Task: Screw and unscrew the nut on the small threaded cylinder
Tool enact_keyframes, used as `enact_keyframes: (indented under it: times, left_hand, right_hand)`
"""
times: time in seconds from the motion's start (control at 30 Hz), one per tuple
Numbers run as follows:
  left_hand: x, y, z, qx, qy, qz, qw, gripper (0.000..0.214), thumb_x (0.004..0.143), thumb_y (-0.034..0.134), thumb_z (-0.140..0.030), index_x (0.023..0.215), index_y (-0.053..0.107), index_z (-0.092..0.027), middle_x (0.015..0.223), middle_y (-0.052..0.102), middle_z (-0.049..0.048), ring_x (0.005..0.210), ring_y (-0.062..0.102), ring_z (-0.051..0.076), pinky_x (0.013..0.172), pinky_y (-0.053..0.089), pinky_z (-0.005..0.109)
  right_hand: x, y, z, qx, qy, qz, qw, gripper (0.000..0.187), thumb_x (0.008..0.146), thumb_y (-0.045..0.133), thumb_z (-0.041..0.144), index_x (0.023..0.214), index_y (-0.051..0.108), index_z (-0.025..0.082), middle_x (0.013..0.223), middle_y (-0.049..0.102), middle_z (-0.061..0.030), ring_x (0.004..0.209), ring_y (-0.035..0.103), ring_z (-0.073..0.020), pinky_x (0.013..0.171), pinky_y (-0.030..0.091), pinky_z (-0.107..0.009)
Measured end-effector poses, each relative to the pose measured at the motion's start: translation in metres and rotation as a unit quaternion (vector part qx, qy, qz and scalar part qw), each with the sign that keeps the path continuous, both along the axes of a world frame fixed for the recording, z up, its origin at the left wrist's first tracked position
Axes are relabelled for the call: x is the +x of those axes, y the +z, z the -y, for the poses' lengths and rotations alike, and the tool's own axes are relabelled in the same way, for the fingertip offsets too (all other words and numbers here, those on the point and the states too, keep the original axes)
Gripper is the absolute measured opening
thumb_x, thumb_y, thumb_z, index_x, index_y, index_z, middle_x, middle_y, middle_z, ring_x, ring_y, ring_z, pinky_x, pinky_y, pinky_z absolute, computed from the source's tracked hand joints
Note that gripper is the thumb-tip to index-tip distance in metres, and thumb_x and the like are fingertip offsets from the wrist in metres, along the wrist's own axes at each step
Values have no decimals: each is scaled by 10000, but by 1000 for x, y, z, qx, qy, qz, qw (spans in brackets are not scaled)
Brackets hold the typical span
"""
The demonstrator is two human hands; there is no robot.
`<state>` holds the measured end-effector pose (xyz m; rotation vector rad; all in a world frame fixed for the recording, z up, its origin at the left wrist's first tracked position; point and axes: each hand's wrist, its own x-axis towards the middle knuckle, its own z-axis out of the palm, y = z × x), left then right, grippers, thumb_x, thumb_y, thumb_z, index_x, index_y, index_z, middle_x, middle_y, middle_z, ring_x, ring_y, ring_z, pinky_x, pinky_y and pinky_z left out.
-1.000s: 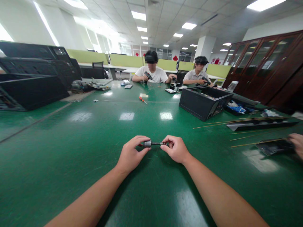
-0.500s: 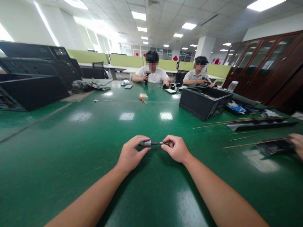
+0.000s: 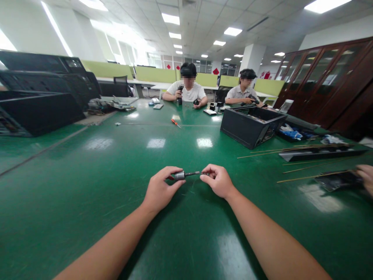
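My left hand (image 3: 161,186) is closed round a grey metal cylinder (image 3: 180,175), gripping it between thumb and fingers. From the cylinder a thin dark shaft (image 3: 191,173) points right, its tip bare. Just beyond that tip, my right hand (image 3: 219,181) pinches a small dark ribbed piece (image 3: 205,174), which looks like a spring or a threaded part; the fingers partly cover it. A narrow gap separates this piece from the shaft. Both hands are held low over the green table (image 3: 175,233).
An orange screwdriver (image 3: 175,123) lies farther back. A black computer case (image 3: 247,126) stands right of centre, with thin rods (image 3: 300,179) and a metal channel (image 3: 320,153) beside it. More cases (image 3: 43,111) are at left. Two people sit opposite; another person's hand (image 3: 365,179) is at right.
The ribbed piece in my right hand has come away from the shaft's tip, opening a small gap. The shaft now tilts slightly upward. Across the table, a person's hand has lifted a dark object.
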<state>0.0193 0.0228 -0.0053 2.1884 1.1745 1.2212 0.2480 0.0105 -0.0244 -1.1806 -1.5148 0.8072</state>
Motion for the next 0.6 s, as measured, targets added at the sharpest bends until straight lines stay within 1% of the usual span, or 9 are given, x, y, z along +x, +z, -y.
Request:
enact_keyframes:
  times: [0.1,0.13,0.2,0.27,0.33,0.4,0.47,0.53,0.6]
  left_hand:
    - [1,1,1,-17,43,-5,999,314,767,750,-394,1030,699,-231,1013,701,41,901,634,221,813,499,345]
    - [1,2,0,-32,54,4,998,338,759,753,-420,1032,700,-227,1012,702,46,897,633,225,825,495,355]
    - [3,2,-1,-91,57,74,991,411,752,752,-452,1072,685,-203,1026,702,61,906,641,226,853,495,360]
    - [4,3,-3,-166,53,192,966,521,750,750,-459,1175,639,-179,1077,696,79,955,647,219,860,503,337]
    - [3,7,-3,-222,59,297,927,633,713,782,-453,1245,602,-161,1114,687,93,972,645,205,812,513,294]
    - [-3,17,0,-258,67,345,900,671,632,840,-434,1201,634,-146,1101,689,97,918,647,186,754,514,257]
    - [-18,29,9,-279,67,338,896,644,552,885,-413,1097,680,-138,1059,705,93,872,656,177,752,520,243]
    - [-42,43,25,-286,84,284,911,630,517,904,-416,1047,690,-151,1022,726,87,898,675,197,806,531,254]
    - [-73,53,47,-289,119,202,928,634,507,907,-446,1033,684,-171,983,743,81,939,691,237,851,542,290]
  right_hand:
    - [2,-2,-6,-18,-1,-88,996,213,739,711,364,760,646,163,625,603,6,532,464,-108,521,340,-234]
    - [3,-3,-8,-25,-5,-112,993,244,757,698,398,755,644,161,661,639,-13,537,477,-109,530,355,-236]
    - [5,-5,-12,-43,-13,-143,989,327,807,645,478,742,639,157,679,668,-34,484,439,-93,508,349,-238]
    - [5,-6,-15,-59,-13,-162,985,415,842,585,550,728,630,154,644,662,-35,422,370,-75,466,313,-238]
    - [5,-7,-17,-70,-4,-182,981,481,850,547,605,693,608,155,581,632,-29,397,345,-73,441,286,-239]
    - [4,-7,-18,-78,1,-200,977,524,839,532,648,639,572,166,504,576,-15,397,361,-84,429,268,-241]
    - [3,-7,-17,-85,0,-213,973,547,825,525,677,591,530,183,442,508,4,402,374,-95,425,261,-243]
    - [2,-5,-16,-88,2,-212,973,550,823,523,679,560,495,197,413,459,20,401,368,-99,427,259,-246]
    - [2,-5,-15,-86,7,-198,976,530,826,537,654,558,491,199,420,462,25,400,356,-95,434,260,-249]
